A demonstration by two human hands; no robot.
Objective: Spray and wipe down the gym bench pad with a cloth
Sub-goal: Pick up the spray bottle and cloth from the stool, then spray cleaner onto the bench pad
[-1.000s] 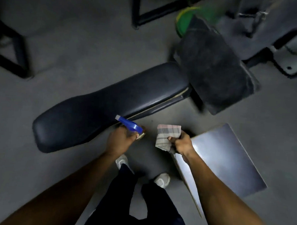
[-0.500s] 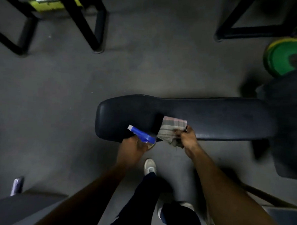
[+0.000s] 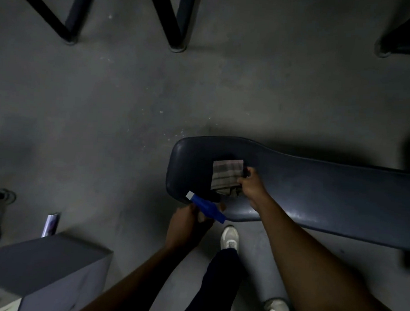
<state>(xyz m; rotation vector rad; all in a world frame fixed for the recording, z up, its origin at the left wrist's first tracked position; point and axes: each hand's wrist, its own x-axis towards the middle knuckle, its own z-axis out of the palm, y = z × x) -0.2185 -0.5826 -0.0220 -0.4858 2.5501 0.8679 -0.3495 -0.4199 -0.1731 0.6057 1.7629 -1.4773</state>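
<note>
The dark padded gym bench (image 3: 315, 183) stretches from the centre to the right edge, its rounded end towards the left. A checked grey cloth (image 3: 226, 174) lies against the pad near that end, pinched by my right hand (image 3: 252, 184). My left hand (image 3: 187, 222) hovers just off the pad's near corner and grips a spray bottle with a blue head (image 3: 206, 207), its white nozzle pointing up-left over the pad's edge. The bottle's body is hidden under my fingers.
A grey box (image 3: 42, 261) stands at the lower left, with a small shiny packet (image 3: 50, 224) on the floor behind it. Black frame legs (image 3: 174, 20) rise at the top, another at the top right. My feet in white shoes (image 3: 229, 237) stand below the bench.
My view has swung left, so the bench now sits to the right. My right hand has carried the cloth from beside the bench onto the pad near its rounded end. The left hand still holds the sprayer.
</note>
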